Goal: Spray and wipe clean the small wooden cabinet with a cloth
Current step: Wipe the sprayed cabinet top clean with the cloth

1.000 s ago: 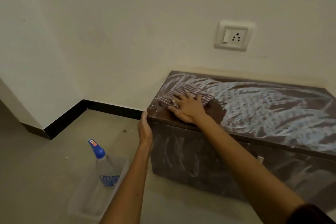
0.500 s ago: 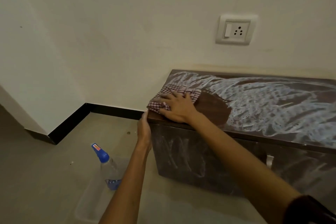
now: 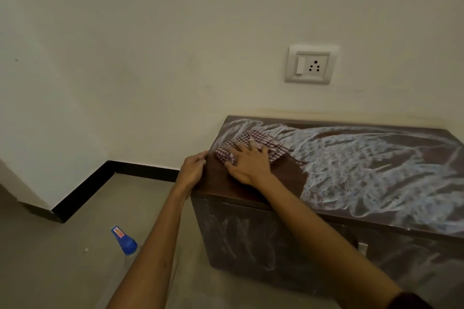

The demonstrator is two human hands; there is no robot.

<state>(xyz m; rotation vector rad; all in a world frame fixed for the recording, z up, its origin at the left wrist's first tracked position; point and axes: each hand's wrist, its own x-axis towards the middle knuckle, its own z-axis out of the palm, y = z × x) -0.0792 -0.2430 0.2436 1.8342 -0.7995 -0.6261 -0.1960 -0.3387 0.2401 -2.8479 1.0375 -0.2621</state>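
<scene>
A small dark wooden cabinet stands against the wall, its top smeared with white foamy streaks. A red-and-white checked cloth lies on the top near the left end. My right hand presses flat on the cloth with spread fingers. My left hand holds the cabinet's left top edge, fingers curled over it. The patch around the cloth and the near left corner looks wiped dark. A spray bottle with a blue cap stands on the floor to the left, partly hidden by my left forearm.
A white switch and socket plate sits on the wall above the cabinet. A black skirting runs along the wall's foot. Grey floor spreads out left of the cabinet.
My right hand has slid the cloth away from me toward the back left corner. My left hand has moved up along the cabinet's left edge. More dark wiped surface shows at the near corner.
</scene>
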